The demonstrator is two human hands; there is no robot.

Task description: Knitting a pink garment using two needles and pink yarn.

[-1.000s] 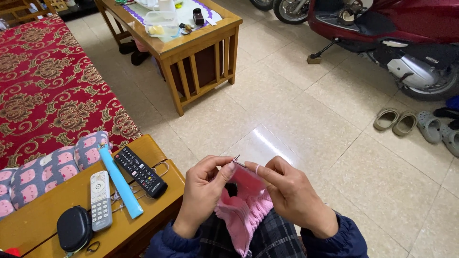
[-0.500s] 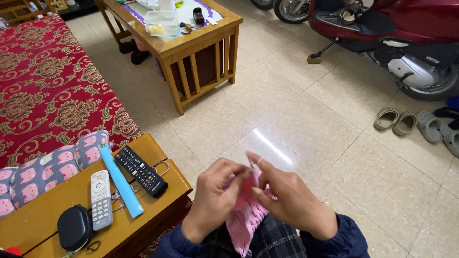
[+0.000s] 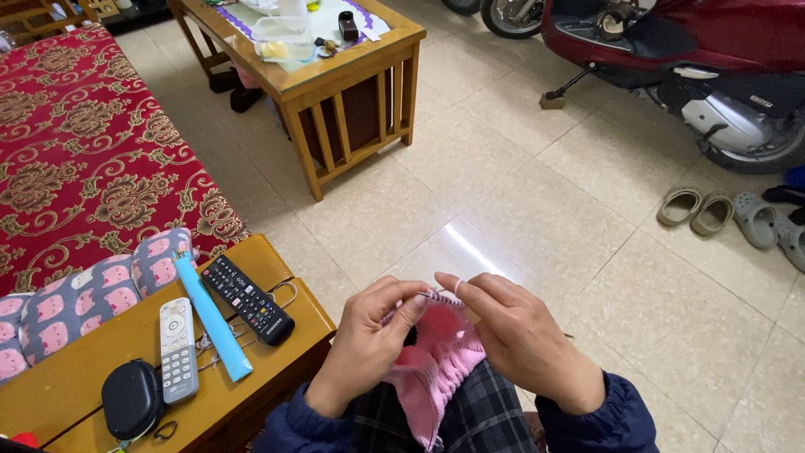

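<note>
A pink knitted tube [image 3: 436, 361] hangs over my lap, its open rim held up between both hands. My left hand [image 3: 369, 340] pinches the left side of the rim, thumb and forefinger closed on the work and a thin knitting needle. My right hand [image 3: 524, 335] grips the right side, forefinger stretched over the top edge where the stitches sit. The needle tips are mostly hidden by my fingers. Dark blue sleeves and plaid trousers show below.
A wooden side table [image 3: 277, 260] at my left carries a black remote [image 3: 247, 300], a white remote [image 3: 177, 351], a light blue stick [image 3: 211, 319] and a black pouch [image 3: 131, 399]. A red patterned sofa [image 3: 92, 151], coffee table [image 3: 335, 75], red scooter [image 3: 704, 59] and sandals [image 3: 696, 210] surround the tiled floor.
My hands dipped together and came back up with the knitting; the needle tip that stuck out above my left thumb a second ago is now tucked under my fingers.
</note>
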